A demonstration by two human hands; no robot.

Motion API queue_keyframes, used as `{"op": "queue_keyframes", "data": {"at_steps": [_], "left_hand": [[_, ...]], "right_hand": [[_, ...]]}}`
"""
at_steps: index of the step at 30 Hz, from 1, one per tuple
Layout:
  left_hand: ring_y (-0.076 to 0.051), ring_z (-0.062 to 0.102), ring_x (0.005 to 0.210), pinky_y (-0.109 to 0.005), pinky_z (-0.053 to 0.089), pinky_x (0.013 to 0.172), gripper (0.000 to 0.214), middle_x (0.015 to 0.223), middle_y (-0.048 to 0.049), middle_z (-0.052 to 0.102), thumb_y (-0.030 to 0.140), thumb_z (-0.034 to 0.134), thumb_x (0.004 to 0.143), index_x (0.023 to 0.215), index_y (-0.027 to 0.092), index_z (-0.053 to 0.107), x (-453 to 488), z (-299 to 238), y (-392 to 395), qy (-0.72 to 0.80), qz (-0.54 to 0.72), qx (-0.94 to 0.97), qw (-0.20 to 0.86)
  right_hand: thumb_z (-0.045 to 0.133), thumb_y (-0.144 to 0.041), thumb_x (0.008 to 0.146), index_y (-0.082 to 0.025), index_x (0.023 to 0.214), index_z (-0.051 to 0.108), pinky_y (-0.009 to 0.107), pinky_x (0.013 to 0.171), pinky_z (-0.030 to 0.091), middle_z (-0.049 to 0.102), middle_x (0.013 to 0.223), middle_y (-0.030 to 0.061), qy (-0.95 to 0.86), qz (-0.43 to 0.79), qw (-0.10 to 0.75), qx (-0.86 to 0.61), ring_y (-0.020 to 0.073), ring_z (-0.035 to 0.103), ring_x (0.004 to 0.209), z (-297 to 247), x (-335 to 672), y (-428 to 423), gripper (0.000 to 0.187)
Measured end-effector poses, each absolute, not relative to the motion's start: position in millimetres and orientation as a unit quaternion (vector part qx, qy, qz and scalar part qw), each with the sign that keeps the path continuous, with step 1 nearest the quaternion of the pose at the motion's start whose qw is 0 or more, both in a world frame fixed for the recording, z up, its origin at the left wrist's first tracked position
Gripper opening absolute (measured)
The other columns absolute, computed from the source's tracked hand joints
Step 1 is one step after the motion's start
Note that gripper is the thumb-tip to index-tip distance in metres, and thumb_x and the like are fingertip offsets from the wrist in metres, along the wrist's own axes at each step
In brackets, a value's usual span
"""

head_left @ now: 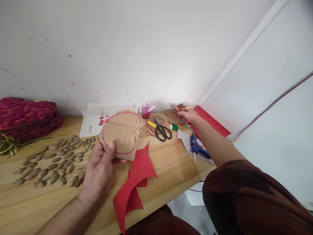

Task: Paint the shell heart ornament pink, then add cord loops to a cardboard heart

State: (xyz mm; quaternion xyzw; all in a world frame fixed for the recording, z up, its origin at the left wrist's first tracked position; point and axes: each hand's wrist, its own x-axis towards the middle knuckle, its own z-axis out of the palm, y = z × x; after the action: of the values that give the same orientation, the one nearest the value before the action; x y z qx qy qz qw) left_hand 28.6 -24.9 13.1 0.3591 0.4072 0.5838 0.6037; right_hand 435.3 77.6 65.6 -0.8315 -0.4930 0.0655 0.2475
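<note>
My left hand (100, 168) holds up a piece of brown cardboard (121, 132), thumb on the front and fingers behind. A rounded outline with a notch on its right side is drawn on it in purple-pink. My right hand (189, 116) reaches to the back right of the table, its fingers closed around a slim stick-like thing (174, 107) whose kind I cannot make out. Near that hand lie brown cardboard cutouts (173, 116), a green-and-white piece (174, 127) and a red sheet (211, 122). Cut red paper scraps (139, 169) lie just right of my left hand.
Black-handled scissors (162, 130) and a yellow-handled tool (152, 124) lie mid-table. A blue glue gun (198, 147) rests on white paper at right. Many peanuts (52, 166), a purple bumpy stack (26, 114), white paper with red stars (91, 114) and a purple-stained cup (146, 112) stand leftward.
</note>
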Motion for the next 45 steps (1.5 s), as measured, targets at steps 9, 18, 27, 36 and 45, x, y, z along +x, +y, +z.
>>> {"op": "queue_keyframes", "data": {"at_steps": [9, 18, 27, 36, 45], "left_hand": [[-0.014, 0.062, 0.075, -0.02, 0.055, 0.054, 0.046, 0.107, -0.0033, 0.069, 0.052, 0.083, 0.076, 0.105, 0.022, 0.065, 27.6, 5.8, -22.2, 0.422, 0.567, 0.372, 0.602], [-0.014, 0.061, 0.076, -0.018, 0.051, 0.05, 0.049, 0.112, -0.0038, 0.069, 0.053, 0.083, 0.076, 0.11, 0.023, 0.066, 27.0, 3.8, -21.9, 0.423, 0.558, 0.383, 0.602], [-0.015, 0.059, 0.079, -0.019, 0.053, 0.051, 0.045, 0.111, -0.0029, 0.068, 0.053, 0.08, 0.08, 0.11, 0.023, 0.066, 26.4, 1.2, -20.9, 0.419, 0.553, 0.401, 0.598], [-0.016, 0.059, 0.078, -0.019, 0.052, 0.05, 0.055, 0.111, -0.0051, 0.068, 0.058, 0.082, 0.076, 0.114, 0.023, 0.065, 26.9, 3.3, -21.0, 0.431, 0.541, 0.399, 0.602], [-0.018, 0.059, 0.081, -0.019, 0.053, 0.05, 0.058, 0.112, -0.005, 0.068, 0.06, 0.084, 0.071, 0.112, 0.023, 0.065, 28.2, 6.1, -21.4, 0.438, 0.535, 0.395, 0.605]], "right_hand": [[0.076, -0.045, 0.081, -0.017, 0.121, 0.073, 0.032, 0.095, 0.052, 0.072, 0.131, 0.0125, -0.49, 0.12, 0.215, -0.836, 0.0286, 0.067, 0.118, 62.1, 420.7, 73.6, 0.048], [0.065, -0.064, 0.091, -0.02, 0.125, 0.071, 0.022, 0.055, 0.05, 0.077, 0.114, 0.0093, -0.495, 0.228, 0.248, -0.801, 0.0181, 0.073, 0.079, 74.1, 413.9, 64.3, 0.056], [0.061, -0.061, 0.096, -0.02, 0.111, 0.072, 0.021, 0.047, 0.043, 0.077, 0.106, 0.0082, -0.491, 0.231, 0.303, -0.783, 0.0146, 0.071, 0.063, 72.7, 416.1, 56.1, 0.045], [0.048, -0.062, 0.1, -0.017, 0.104, 0.075, 0.024, 0.062, 0.053, 0.078, 0.093, 0.0084, -0.481, 0.107, 0.433, -0.755, 0.013, 0.068, 0.066, 91.5, 428.2, 61.9, 0.053], [0.059, -0.051, 0.09, -0.019, 0.102, 0.078, 0.04, 0.098, 0.053, 0.079, 0.109, 0.0085, -0.464, -0.006, 0.309, -0.83, 0.0259, 0.071, 0.105, 96.6, 471.3, 31.8, 0.039]]}}
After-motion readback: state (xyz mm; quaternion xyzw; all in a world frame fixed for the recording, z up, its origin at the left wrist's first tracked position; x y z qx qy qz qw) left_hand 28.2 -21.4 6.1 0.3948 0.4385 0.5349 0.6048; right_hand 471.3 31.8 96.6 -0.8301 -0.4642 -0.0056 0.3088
